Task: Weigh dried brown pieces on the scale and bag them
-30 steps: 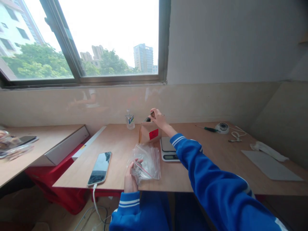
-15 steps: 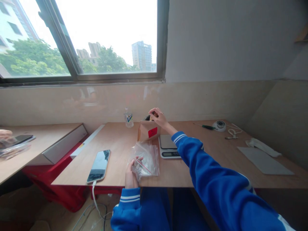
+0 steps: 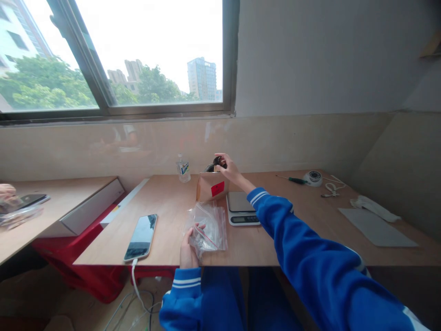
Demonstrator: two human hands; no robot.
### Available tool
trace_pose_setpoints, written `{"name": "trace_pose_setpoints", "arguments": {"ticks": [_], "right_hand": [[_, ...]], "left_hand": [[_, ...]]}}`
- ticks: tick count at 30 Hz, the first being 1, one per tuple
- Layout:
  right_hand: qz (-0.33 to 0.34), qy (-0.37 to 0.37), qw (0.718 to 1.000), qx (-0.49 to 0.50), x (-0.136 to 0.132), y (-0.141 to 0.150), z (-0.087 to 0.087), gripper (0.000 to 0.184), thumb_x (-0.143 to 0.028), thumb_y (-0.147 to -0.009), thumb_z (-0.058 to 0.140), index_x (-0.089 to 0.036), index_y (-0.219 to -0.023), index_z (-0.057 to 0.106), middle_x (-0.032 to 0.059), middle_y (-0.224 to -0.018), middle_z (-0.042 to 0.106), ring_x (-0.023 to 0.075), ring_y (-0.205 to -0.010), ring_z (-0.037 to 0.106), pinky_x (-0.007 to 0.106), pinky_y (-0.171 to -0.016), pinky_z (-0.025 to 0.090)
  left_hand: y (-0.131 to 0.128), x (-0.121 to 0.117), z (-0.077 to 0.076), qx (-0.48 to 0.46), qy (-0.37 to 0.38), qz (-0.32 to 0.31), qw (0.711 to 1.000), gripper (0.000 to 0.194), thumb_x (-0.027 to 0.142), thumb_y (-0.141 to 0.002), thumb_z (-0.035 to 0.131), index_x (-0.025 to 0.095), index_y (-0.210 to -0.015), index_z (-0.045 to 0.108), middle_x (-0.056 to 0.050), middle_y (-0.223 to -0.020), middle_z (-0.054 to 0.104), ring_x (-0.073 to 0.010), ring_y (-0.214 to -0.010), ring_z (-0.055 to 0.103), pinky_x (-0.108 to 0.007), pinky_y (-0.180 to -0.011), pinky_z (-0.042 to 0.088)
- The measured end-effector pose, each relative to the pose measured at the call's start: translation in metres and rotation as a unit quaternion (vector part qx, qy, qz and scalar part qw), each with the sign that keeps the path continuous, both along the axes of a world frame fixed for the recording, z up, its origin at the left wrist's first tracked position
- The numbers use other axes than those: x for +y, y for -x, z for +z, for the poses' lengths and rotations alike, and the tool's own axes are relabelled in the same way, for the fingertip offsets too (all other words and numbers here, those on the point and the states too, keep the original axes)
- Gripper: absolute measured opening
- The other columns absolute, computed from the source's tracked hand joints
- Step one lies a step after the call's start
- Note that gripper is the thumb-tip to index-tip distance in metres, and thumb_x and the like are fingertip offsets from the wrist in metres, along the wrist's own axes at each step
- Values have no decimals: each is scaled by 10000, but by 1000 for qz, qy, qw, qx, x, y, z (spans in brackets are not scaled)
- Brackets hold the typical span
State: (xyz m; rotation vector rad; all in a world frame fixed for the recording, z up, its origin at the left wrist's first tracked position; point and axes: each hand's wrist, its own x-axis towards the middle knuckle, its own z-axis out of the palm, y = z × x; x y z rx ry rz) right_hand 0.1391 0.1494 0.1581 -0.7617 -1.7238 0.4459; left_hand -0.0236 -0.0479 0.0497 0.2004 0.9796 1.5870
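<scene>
Left fingers (image 3: pixel 200 225) grip a bag (image 3: pixel 207 238) near the front edge of the bench (image 3: pixel 246 253), likely light, limp, slippery, best held by its mouth; right fingers (image 3: pixel 226 159) pinch a dark thing (image 3: pixel 217 161) at the box (image 3: pixel 204 188).

Blue sleeves (image 3: pixel 317 253) are sporting white-striped cuffs (image 3: pixel 187 281), while an item (image 3: pixel 217 161) in the right hand (image 3: pixel 228 168) is showing black. A brown box (image 3: pixel 203 186) is wearing a red label (image 3: pixel 217 189), a clear bag (image 3: pixel 208 214) a red line (image 3: pixel 207 236). A white scale (image 3: pixel 241 214) is framing a grey plate (image 3: pixel 240 201); a screwdriver (image 3: pixel 292 179) is flashing a green handle (image 3: pixel 298 181).

Right arm (image 3: pixel 303 232) outstretched, right grip (image 3: pixel 230 169) curled, left grip (image 3: pixel 188 246) low
</scene>
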Motion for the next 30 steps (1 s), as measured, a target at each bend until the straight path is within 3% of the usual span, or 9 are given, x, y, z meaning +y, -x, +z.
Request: {"name": "trace_pose_setpoints", "arguments": {"ticks": [5, 9, 14, 18, 21, 25, 28, 30], "right_hand": [[79, 93, 991, 47, -3, -7, 9, 492, -224, -639, 584, -173, -1127, 563, 38, -933, 631, 176, -835, 583, 301, -725, 502], [135, 157, 969, 135, -1, -13, 14, 508, -214, -599, 612, -187, -1104, 562, 38, -967, 657, 195, -922, 611, 318, -776, 511], [150, 171, 967, 118, 0, -18, 16, 395, -205, -580, 614, -176, -974, 610, 42, -959, 684, 211, -931, 617, 354, -819, 510], [138, 163, 968, 130, 2, -17, 15, 310, -219, -640, 584, -178, -945, 619, 32, -888, 691, 186, -884, 627, 335, -812, 510], [102, 141, 980, 99, 4, -13, 13, 211, -266, -719, 567, -183, -904, 627, 31, -884, 685, 169, -846, 627, 317, -782, 516], [58, 25, 998, -9, 4, -6, 10, 158, -248, -784, 532, -177, -847, 657, 45, -904, 663, 167, -859, 616, 323, -800, 505], [21, -55, 995, -81, 3, -2, 6, 156, -221, -810, 525, -177, -838, 671, 60, -935, 646, 176, -897, 607, 333, -819, 497], [-3, -71, 993, -96, 2, -1, 3, 152, -235, -829, 537, -182, -881, 670, 64, -956, 654, 180, -908, 612, 334, -820, 499]], "left_hand": [[-4, -1, 3, 9, 19, -19, 1000, 163, 240, -717, 570, 152, -822, 657, -65, -773, 709, -216, -814, 666, -321, -764, 508], [-5, -2, 4, 17, 20, -30, 999, 192, 259, -710, 587, 142, -841, 665, -75, -785, 714, -235, -848, 667, -327, -770, 507], [-6, -3, 6, 10, 30, -26, 999, 204, 263, -702, 596, 139, -846, 668, -82, -806, 718, -255, -892, 664, -330, -768, 508], [-7, -3, 7, 7, 29, -28, 999, 202, 262, -707, 592, 135, -842, 671, -83, -799, 715, -256, -883, 664, -333, -763, 511], [-6, -2, 7, 3, 36, -28, 999, 214, 272, -704, 597, 139, -854, 672, -82, -809, 716, -258, -890, 663, -339, -773, 512], [-5, -2, 5, 6, 33, -27, 999, 209, 277, -703, 606, 141, -847, 671, -82, -802, 716, -257, -893, 664, -340, -787, 507], [-3, -1, 3, 13, 28, -25, 999, 192, 272, -706, 606, 144, -834, 670, -78, -784, 717, -248, -870, 669, -339, -788, 505], [-2, 0, 1, 18, 26, -26, 999, 189, 280, -707, 608, 149, -830, 668, -75, -780, 718, -244, -853, 673, -343, -788, 506]]}}
